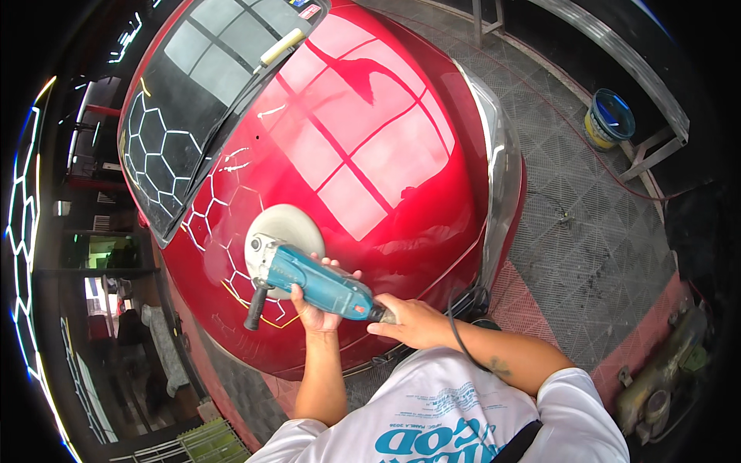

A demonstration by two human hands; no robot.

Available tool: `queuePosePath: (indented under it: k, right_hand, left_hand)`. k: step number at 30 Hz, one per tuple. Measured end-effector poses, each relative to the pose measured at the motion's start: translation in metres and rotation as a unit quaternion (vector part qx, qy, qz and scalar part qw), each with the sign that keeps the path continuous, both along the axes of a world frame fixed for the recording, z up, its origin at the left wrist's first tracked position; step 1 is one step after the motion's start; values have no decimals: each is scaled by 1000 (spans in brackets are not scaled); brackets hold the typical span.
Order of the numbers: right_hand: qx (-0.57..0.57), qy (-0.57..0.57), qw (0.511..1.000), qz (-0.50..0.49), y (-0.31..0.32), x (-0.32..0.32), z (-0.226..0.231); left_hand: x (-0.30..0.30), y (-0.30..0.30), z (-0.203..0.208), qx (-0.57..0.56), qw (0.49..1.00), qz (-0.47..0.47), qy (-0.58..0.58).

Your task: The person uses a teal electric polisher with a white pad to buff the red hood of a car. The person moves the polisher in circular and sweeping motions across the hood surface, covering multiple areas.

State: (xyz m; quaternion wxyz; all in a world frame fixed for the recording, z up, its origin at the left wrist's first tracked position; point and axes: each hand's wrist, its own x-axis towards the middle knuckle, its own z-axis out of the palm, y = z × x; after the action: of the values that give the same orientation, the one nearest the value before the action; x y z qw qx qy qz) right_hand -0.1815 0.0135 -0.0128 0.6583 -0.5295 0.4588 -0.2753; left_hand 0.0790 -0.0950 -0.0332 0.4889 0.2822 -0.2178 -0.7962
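Note:
A teal electric car polisher (320,285) is held between both my hands, its round pale pad (289,220) over the red car's hood (355,154). My left hand (312,305) wraps around the polisher's body from below, fingertips showing on its far side. Around the rear end of the tool, by the dark grip, my right hand (409,320) is closed. A black side handle (255,310) sticks out near the pad with no hand on it. Whether the pad touches the paint cannot be told. White smears (235,162) mark the hood near the windshield.
A pale cylindrical object (283,46) lies at the windshield's base. The black power cord (459,339) runs past my right forearm. A blue-topped bucket (610,117) stands on the grey tiled floor at right, beside a metal frame (652,147). An old tank-like machine (664,378) is at lower right.

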Motion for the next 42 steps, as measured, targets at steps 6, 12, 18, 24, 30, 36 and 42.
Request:
queuePosePath:
  k: [6,12,18,24,30,36,42]
  right_hand:
    - [34,69,993,-88,48,-61,-3]
    - [35,32,966,-254,82,-104,-28]
    - [19,52,963,-265,71,-93,-29]
    - [-17,75,977,-198,69,-60,-12]
    - [-20,108,985,-131,85,19,-4]
    - [-50,147,984,-82,95,115,8]
    - [-98,180,979,6,62,238,29]
  left_hand:
    - [-89,15,-11,2,994,-95,-46]
    - [-149,-1,70,-184,660,-236,-689]
    - [-92,-37,110,-529,298,104,-788]
    - [-9,-71,85,-385,392,-130,-825]
    - [101,-17,83,-337,408,-107,-842]
    - [215,24,83,-278,438,-73,-852]
    - [365,57,77,-226,475,46,-849]
